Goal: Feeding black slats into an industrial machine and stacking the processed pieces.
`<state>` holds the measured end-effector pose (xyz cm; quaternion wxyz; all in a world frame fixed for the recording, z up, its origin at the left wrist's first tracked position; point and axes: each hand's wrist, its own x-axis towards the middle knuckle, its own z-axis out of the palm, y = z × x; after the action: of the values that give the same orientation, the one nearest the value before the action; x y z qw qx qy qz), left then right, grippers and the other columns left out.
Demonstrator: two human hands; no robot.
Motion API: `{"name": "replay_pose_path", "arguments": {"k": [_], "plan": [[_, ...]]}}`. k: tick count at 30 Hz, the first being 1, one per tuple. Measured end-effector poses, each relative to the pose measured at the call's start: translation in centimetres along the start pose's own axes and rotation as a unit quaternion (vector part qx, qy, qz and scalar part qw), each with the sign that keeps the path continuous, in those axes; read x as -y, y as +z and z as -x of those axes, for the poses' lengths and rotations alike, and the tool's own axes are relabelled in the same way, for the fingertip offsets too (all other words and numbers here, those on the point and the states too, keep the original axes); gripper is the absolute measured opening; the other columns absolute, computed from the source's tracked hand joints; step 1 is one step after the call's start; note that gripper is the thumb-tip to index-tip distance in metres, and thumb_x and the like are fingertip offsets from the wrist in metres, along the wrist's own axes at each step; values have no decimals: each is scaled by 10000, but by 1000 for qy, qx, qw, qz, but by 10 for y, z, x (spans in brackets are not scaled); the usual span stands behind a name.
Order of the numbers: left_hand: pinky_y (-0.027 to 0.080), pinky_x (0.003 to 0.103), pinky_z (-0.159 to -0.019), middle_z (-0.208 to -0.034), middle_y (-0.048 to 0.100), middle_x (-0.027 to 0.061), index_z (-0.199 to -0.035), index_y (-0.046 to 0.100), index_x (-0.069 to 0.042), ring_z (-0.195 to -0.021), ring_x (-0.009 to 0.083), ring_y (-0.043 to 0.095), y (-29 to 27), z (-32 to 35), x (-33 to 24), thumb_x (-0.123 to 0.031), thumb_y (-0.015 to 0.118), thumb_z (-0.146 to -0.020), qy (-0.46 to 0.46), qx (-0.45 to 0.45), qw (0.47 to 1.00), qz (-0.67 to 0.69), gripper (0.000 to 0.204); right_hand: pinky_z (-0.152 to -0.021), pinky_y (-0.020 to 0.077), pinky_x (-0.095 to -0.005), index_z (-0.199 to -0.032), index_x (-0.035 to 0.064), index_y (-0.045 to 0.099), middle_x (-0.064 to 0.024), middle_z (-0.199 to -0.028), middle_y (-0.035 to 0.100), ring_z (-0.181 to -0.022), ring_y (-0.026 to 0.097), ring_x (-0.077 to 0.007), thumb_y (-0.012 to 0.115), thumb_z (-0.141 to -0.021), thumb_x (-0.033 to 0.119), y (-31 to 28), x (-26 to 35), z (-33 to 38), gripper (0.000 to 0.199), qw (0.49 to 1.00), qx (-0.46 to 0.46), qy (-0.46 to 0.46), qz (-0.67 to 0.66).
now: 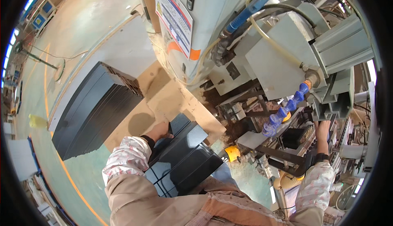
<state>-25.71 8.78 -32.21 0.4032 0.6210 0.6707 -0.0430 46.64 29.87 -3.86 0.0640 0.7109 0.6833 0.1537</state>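
My left hand point(159, 131) is closed at the end of a dark grey panel, on a stack of such panels point(189, 138) in front of my body. Its fingertips are partly hidden by the panel's edge. My right hand point(322, 131) reaches into the machine point(282, 58) on the right, under a grey metal bracket point(333, 93). The bracket covers its fingers, so what they touch does not show. Beside that hand, a dark block point(292, 137) lies among the machine's rails. A blue segmented coolant hose point(286, 109) hangs to its left.
A larger stack of dark panels point(90, 111) stands at the left beside a tan board point(163, 97). A blue air gun point(249, 11) hangs on the machine's upper part. Yellow knobs point(232, 153) and metal arms jut out low on the machine. Sawdust-like debris lies around its base.
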Motion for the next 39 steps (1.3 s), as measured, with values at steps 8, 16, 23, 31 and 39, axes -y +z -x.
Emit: {"name": "replay_pose_path", "arguments": {"k": [8, 16, 23, 31, 39], "plan": [[473, 468, -832, -1027, 643, 230, -1073, 603, -9, -994, 406, 600, -17, 11, 23, -338, 791, -701, 5, -17, 996, 84, 531, -1033, 328, -501, -1137, -21, 543, -250, -1220, 490, -1177, 421, -461, 637, -761, 62, 1, -2, 3, 397, 998, -34, -50, -10], [512, 425, -786, -999, 647, 254, -1127, 600, 21, -926, 388, 640, -159, 125, -26, -250, 701, -802, 2, -242, 969, 45, 435, -1001, 381, -443, -1288, 53, 473, -170, -1227, 517, -1156, 473, -365, 758, -599, 115, -36, 46, 4, 748, 979, -149, -65, -120], [509, 354, -809, -959, 656, 213, -976, 588, 98, -881, 300, 624, -262, 275, -135, -242, 714, -844, 75, -421, 900, 84, 386, -1092, 243, -524, -1427, 156, 307, -157, -1407, 376, -1356, 281, -339, 726, -765, 293, -56, 58, 16, 795, 994, -59, 51, -81], [466, 336, -730, -922, 637, 140, -986, 599, 133, -802, 206, 554, -263, 389, -211, -256, 701, -865, 208, -598, 717, 293, 419, -1107, 189, -549, -1443, 183, 297, -147, -1466, 325, -1404, 224, -333, 699, -781, 412, -49, 52, 12, 808, 992, -40, 83, -86], [504, 401, -664, -911, 625, 148, -970, 544, 26, -804, 271, 609, -204, 330, -285, -199, 661, -857, 225, -571, 611, 500, 277, -886, 421, -466, -1181, 46, 533, -161, -1128, 527, -1074, 485, -340, 674, -792, 355, -146, 111, 91, 517, 820, -123, -167, -534]]}}
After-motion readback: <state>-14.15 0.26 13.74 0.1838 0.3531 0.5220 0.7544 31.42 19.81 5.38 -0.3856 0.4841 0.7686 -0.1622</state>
